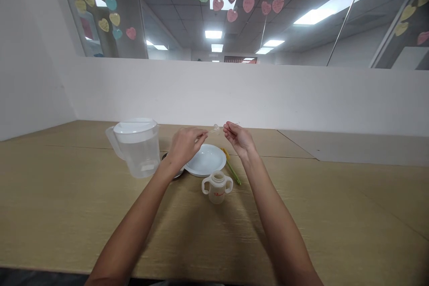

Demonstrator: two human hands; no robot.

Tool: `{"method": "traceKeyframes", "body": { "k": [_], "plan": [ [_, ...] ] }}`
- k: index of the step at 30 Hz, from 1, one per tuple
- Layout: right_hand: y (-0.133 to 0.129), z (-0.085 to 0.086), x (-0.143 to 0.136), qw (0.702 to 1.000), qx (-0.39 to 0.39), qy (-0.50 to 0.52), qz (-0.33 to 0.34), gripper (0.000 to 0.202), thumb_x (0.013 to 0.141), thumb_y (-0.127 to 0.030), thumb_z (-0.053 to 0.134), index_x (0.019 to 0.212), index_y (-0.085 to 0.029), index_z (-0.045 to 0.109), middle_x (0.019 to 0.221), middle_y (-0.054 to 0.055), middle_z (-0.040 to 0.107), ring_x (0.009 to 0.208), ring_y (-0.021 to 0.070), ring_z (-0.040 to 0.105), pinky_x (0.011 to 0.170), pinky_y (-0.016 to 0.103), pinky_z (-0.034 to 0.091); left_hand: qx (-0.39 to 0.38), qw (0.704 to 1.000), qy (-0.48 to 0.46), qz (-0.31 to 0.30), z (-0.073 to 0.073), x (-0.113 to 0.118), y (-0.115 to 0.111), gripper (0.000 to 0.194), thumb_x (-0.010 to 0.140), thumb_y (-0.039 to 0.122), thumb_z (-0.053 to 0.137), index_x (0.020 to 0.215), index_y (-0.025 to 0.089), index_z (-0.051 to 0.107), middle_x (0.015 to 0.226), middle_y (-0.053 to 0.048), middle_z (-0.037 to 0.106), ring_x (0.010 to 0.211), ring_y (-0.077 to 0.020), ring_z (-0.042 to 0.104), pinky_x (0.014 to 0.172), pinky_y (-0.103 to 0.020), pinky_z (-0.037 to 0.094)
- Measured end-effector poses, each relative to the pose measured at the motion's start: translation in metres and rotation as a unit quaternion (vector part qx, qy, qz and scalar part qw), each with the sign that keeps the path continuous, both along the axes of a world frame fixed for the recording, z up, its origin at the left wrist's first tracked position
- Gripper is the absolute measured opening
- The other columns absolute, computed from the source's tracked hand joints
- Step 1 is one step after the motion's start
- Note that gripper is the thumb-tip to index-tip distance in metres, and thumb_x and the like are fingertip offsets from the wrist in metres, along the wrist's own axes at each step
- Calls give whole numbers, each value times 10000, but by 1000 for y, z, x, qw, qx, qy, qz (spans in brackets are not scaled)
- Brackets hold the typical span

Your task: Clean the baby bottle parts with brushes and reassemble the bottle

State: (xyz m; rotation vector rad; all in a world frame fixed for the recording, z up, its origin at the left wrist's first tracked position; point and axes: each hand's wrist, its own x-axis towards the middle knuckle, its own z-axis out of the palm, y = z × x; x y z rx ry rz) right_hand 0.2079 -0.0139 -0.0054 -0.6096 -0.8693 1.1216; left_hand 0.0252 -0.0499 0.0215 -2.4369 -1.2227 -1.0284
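Both hands are up in front of me, apart but near each other over the table (351, 214): the left hand (186, 144) pinches one small clear piece (216, 129), while the right hand (237, 137) has its fingertips bunched close to the piece's other end, and I can't tell whether they grip anything. From where I sit, the piece looks very light, probably soft and rubbery with a narrow stem, so I would expect it to bend rather than crack, and to slip if wet; I'd hold it by the stem with a light pinch and leave the wider end uncrushed. Nearer me than the hands, between the forearms, stands one two-handled cup (216, 191), upright with its mouth uncovered. It looks like light, stiff plastic, and either of its two handles should make a good hold. Farther on, I count one green-and-yellow tool (233, 171) lying below the right hand, and one white dish (206, 161) between the hands and below them. One dark-rimmed round thing (179, 174) lies under the left wrist, mostly hidden, so I can't say what it is. Left of the left hand stands one lidded pitcher (140, 154) with a single handle. Beyond both hands rises one white wall (214, 94), with more than a dozen paper hearts (248, 5) above it.
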Motion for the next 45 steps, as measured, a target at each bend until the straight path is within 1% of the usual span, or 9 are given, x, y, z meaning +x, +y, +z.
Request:
{"method": "traceKeyframes", "body": {
  "k": [6,13,20,22,25,29,32,40,45],
  "plan": [
    [2,-1,1,1000,3,9,22,60,698,-164,644,749,-167,612,721,8,656,647,82,617,658,185,537,27,999,26,18,5,1,-7,284,865,298,431,942,196,684,898,-60,691,871,-224,605,832,-339,396],
    [1,1,3,999,9,6,42,34,710,-154,625,740,-163,613,729,6,643,648,69,608,689,162,525,-27,999,32,2,3,3,-8,291,840,352,471,993,196,664,979,-62,677,913,-239,597,834,-347,409],
    [-2,5,6,998,7,47,48,36,707,-116,621,719,-150,626,694,0,633,624,59,594,639,137,521,-86,987,-130,-46,16,-2,-24,378,780,446,558,1031,180,655,1050,-69,660,1002,-257,577,895,-384,413],
    [-4,7,7,998,1,47,30,45,701,-103,611,711,-142,630,684,5,637,605,60,589,631,138,519,-134,963,-203,-114,22,-9,-28,398,741,430,615,1047,177,648,1063,-71,657,1017,-245,575,910,-371,420],
    [-8,11,8,999,-6,35,-5,58,690,-87,600,700,-132,635,675,17,645,589,64,589,617,142,516,-238,890,-292,-259,26,-21,-26,453,692,355,690,1106,185,619,1130,-82,627,1091,-252,542,953,-379,404],
    [-11,13,11,999,-1,19,-41,55,688,-107,604,716,-135,642,676,23,656,590,70,596,608,150,511,-348,766,-356,-407,15,-31,-3,536,632,311,751,1128,166,609,1190,-124,583,1138,-285,509,1035,-439,313],
    [-12,15,13,999,8,9,-51,55,676,-116,615,717,-132,647,680,27,658,592,71,596,609,157,507,-403,703,-369,-455,3,-33,16,597,615,339,764,1151,140,590,1237,-158,536,1178,-301,468,1063,-454,266],
    [-27,25,13,995,53,-41,-71,98,636,-199,676,713,-140,660,705,27,656,621,84,593,624,194,498,-449,639,-349,-517,-13,-42,33,692,476,434,815,1075,136,635,1103,-158,628,1103,-320,530,1018,-468,328],
    [-44,35,7,987,93,-92,-88,119,636,-249,693,675,-141,660,725,31,646,632,92,588,622,219,486,-440,630,-294,-568,-29,-57,52,756,293,581,795,940,202,695,890,-103,702,964,-332,610,900,-462,436]
  ]
}}
